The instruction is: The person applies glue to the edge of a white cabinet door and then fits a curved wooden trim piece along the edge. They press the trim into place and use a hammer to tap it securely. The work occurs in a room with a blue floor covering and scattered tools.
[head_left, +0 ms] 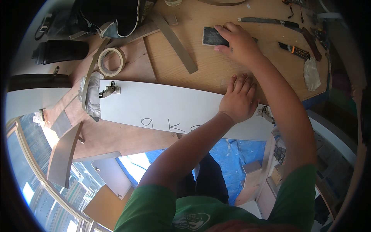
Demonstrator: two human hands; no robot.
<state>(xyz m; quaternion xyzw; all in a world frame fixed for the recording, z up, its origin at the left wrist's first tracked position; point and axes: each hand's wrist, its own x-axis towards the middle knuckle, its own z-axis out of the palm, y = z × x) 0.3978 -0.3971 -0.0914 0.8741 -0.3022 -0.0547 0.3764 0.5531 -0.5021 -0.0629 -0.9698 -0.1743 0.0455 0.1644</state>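
Observation:
A long white panel (162, 102) with dark handwritten marks lies across the worktable, a metal hinge (110, 89) at its left end and another hinge (266, 113) at its right. My left hand (239, 99) lies flat on the panel's right part, fingers stretched over the far edge. Beyond it, my right hand (239, 40) grips a dark grey rectangular block (212, 36) on the wooden tabletop, thumb and fingers closed around it. The block's right part is mostly under that hand.
A tape roll (111, 62), a narrow wooden strip (176, 44), a black bottle (62, 52) and a black bag (110, 17) lie at left. To the right are a utility knife (294, 51), a long dark-handled tool (268, 21) and crumpled plastic (311, 74). Blue sheeting (232, 158) covers the floor.

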